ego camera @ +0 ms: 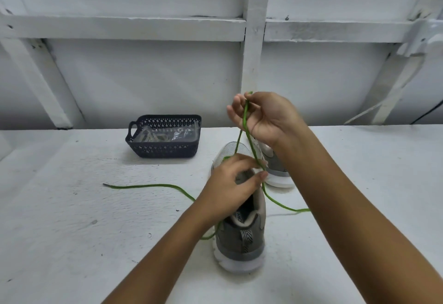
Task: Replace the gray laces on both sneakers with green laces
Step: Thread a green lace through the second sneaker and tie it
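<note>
A grey sneaker (242, 236) with a white sole stands on the white table, heel towards me. A green lace (243, 121) runs up from its eyelets. My right hand (263, 117) is raised above the shoe and pinches the lace near its top. My left hand (230, 188) sits over the shoe's opening with curled fingers, pinching the lace by the eyelets. One lace end (143, 186) trails left across the table; another strand loops right under my right forearm. A second grey sneaker (275, 169) lies behind, partly hidden by my right wrist.
A dark blue perforated basket (165, 150) stands at the back left of the table and holds a clear plastic bag with pale laces. The white table (72, 220) ends at a white wall with wooden battens.
</note>
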### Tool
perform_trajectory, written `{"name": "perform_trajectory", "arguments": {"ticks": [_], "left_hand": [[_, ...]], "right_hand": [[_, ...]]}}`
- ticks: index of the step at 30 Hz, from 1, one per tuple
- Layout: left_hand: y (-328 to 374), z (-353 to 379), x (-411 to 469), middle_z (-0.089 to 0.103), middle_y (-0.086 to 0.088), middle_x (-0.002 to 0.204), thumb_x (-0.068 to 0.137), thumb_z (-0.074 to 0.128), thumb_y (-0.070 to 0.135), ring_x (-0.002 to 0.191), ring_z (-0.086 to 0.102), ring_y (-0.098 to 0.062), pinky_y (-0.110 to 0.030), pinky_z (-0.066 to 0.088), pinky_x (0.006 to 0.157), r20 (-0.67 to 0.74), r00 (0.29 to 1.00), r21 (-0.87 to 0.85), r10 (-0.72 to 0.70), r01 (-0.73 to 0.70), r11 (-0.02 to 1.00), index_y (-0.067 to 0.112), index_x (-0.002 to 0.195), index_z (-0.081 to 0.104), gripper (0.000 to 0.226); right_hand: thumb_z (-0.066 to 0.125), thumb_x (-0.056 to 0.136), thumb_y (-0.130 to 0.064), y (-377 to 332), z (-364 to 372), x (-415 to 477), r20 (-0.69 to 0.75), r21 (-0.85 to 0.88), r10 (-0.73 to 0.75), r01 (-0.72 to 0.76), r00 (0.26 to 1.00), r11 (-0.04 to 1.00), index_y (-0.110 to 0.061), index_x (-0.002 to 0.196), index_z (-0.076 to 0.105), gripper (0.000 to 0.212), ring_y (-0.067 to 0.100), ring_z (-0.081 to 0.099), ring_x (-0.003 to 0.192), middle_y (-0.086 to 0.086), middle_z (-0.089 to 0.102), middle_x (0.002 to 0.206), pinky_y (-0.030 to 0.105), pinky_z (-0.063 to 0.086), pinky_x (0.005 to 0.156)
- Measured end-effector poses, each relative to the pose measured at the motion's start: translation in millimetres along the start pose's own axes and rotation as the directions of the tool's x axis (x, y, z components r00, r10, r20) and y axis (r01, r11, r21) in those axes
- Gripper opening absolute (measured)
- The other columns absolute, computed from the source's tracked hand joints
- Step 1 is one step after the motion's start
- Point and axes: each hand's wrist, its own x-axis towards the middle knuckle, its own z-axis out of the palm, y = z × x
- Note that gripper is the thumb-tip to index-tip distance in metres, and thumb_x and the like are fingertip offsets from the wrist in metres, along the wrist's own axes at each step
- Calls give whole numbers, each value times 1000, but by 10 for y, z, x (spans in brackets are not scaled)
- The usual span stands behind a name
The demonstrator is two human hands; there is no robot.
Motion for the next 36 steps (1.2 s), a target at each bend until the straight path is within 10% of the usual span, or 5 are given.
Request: {"name": "perform_trajectory", "arguments": {"ticks": [10, 19, 28, 36], "left_hand": [[226, -560, 340, 61, 2, 57, 92, 46, 5, 49, 54, -7, -17, 47, 52, 62, 983, -649, -174, 172, 741, 4, 78, 59, 20], [76, -914, 848, 64, 5, 54, 96, 46, 11, 47, 59, -3, -15, 47, 50, -129, 883, -812, -452, 168, 559, 11, 79, 57, 20], [-88, -521, 661, 53, 8, 57, 93, 54, 24, 48, 44, -3, -16, 34, 47, 156, 901, -563, -405, 418, 713, 13, 85, 67, 19], [-111, -712, 875, 61, 9, 52, 95, 50, 15, 42, 51, 2, -10, 37, 43, -3, 866, -750, -501, 330, 574, 13, 80, 61, 19]], "right_hand": [[31, 99, -23, 193, -468, -6, -31, -370, 171, -170, 985, 913, -6, 94, 58, 32, 17, 67, 56, 8, 68, 66, 27, 56, 52], [36, 100, -28, 365, -642, -207, 56, -623, 192, -116, 980, 774, -12, 76, 53, 34, 7, 21, 37, -4, 32, 50, 18, 18, 38], [37, 100, -27, 318, -581, -103, 31, -571, 183, -133, 983, 810, -15, 70, 46, 33, 3, 19, 32, -7, 28, 46, 12, 14, 32], [34, 101, -23, 355, -679, -140, 29, -448, 209, -174, 978, 877, -13, 74, 46, 32, 4, 22, 34, -5, 30, 49, 15, 20, 31]]}}
